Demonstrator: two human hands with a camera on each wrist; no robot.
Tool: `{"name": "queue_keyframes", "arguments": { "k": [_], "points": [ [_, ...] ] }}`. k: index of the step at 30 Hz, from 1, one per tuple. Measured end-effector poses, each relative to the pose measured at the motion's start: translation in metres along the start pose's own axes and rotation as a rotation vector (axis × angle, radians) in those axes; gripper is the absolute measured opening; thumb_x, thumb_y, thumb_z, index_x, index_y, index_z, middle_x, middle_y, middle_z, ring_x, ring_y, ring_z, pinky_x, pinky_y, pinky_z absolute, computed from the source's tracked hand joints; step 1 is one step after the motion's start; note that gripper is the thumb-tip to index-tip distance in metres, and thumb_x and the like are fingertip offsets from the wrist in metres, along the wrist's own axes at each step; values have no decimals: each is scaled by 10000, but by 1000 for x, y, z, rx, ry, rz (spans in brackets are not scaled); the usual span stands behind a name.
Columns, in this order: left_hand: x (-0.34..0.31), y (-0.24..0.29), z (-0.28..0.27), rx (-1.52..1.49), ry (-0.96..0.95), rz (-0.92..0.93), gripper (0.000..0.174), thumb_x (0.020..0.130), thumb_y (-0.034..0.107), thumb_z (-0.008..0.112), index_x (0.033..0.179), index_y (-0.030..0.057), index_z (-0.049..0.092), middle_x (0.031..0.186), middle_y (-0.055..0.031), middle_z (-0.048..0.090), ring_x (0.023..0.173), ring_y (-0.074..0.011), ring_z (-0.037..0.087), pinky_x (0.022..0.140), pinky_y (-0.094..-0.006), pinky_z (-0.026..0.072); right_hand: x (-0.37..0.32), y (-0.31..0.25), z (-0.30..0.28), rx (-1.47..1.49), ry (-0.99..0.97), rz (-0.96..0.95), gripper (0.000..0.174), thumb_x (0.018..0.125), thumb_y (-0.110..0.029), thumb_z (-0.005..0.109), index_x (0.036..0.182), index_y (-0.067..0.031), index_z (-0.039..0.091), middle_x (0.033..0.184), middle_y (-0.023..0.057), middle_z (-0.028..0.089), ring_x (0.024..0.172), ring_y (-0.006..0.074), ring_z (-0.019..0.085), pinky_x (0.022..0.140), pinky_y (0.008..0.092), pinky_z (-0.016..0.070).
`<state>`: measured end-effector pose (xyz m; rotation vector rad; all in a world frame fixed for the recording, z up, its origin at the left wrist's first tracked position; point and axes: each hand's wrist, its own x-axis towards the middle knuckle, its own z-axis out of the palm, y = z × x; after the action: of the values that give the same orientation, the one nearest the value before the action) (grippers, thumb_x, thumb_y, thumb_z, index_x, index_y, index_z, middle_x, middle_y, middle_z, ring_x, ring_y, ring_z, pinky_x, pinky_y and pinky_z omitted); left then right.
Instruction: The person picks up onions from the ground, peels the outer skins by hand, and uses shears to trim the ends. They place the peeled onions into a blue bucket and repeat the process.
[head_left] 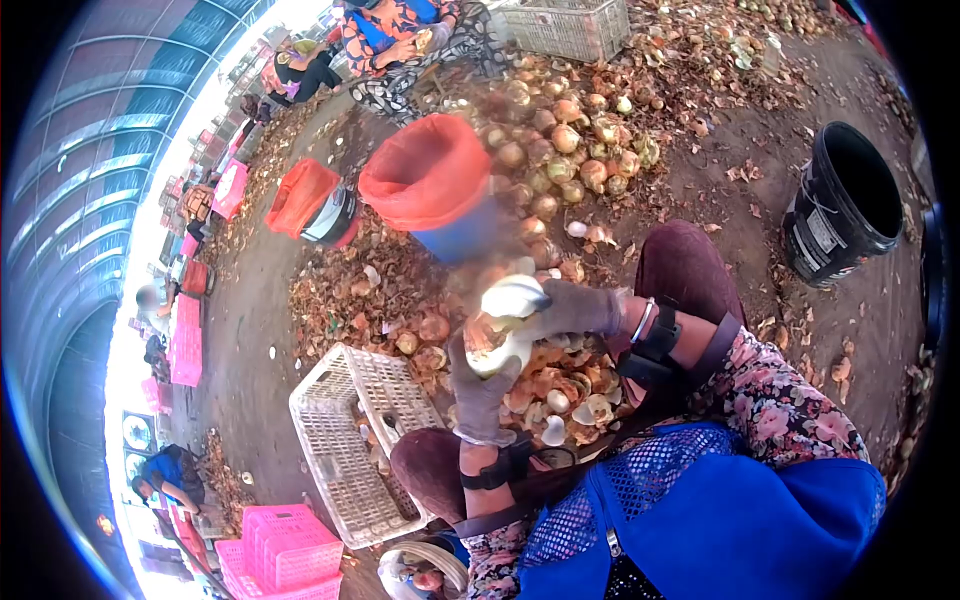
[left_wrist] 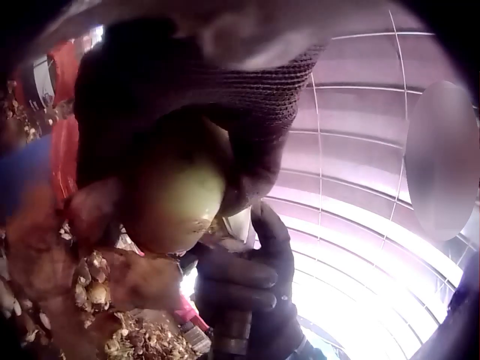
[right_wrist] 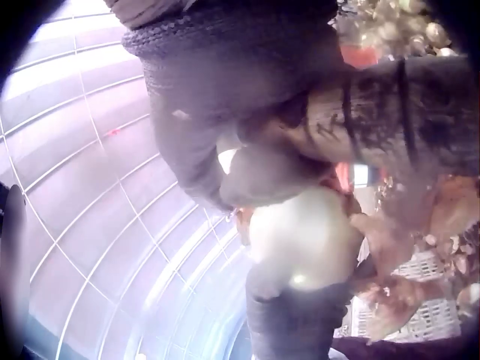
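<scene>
In the head view my gloved left hand (head_left: 482, 392) holds a pale, partly peeled onion (head_left: 487, 345), its fingers curled round it. The onion (left_wrist: 176, 202) shows large and smooth in the left wrist view, with loose brown skin hanging beside it. My gloved right hand (head_left: 572, 310) is close against the onion from the other side. It grips a knife by a pale, dark-banded handle (right_wrist: 375, 116) seen in the right wrist view. A short bright piece of the blade (left_wrist: 238, 225) shows by the fingers; the rest is hidden. Brown peelings (head_left: 560, 385) lie below both hands.
A heap of onions (head_left: 570, 150) lies ahead. Red-lined buckets (head_left: 425, 170) stand left of it, a black bucket (head_left: 835, 215) at right. A white plastic crate (head_left: 345, 470) sits by the left knee, pink crates (head_left: 290, 545) beyond. Another person (head_left: 400, 45) sits at the top.
</scene>
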<state>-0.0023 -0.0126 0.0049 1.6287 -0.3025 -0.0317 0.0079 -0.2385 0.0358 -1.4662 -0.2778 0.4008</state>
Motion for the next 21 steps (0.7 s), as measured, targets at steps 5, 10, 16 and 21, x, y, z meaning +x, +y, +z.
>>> {"name": "queue_keyframes", "arguments": {
  "k": [5,10,16,21],
  "points": [
    [5,4,7,199,-31,-96,677,743,53,793,1343,16,481,1173,-87,631,1017,-175,627,859,-307,535,22,38,10,-470,292,-582,322,883,-297,691,1103,-64,671,837,62,680,699,173,643,628,324,513],
    [-2,21,16,-93,-25,-75,673,744,10,772,1346,8,469,1185,-105,620,1037,-200,630,869,-318,547,16,4,1,-569,518,-606,295,831,-144,729,1107,-49,689,941,39,717,768,104,656,654,262,549],
    [-7,36,16,-360,128,-87,676,725,-41,759,1328,41,466,1195,-116,594,1061,-237,618,867,-346,562,12,-18,-50,-375,519,28,434,841,-285,737,1154,-1,637,961,82,684,779,108,648,658,255,561],
    [0,15,10,213,239,134,598,733,30,806,1251,39,507,1159,-69,602,1042,-169,602,911,-302,502,14,18,-37,-1223,441,-552,573,860,-244,678,1345,-8,483,1316,217,524,1112,263,602,932,405,496]
  ]
}}
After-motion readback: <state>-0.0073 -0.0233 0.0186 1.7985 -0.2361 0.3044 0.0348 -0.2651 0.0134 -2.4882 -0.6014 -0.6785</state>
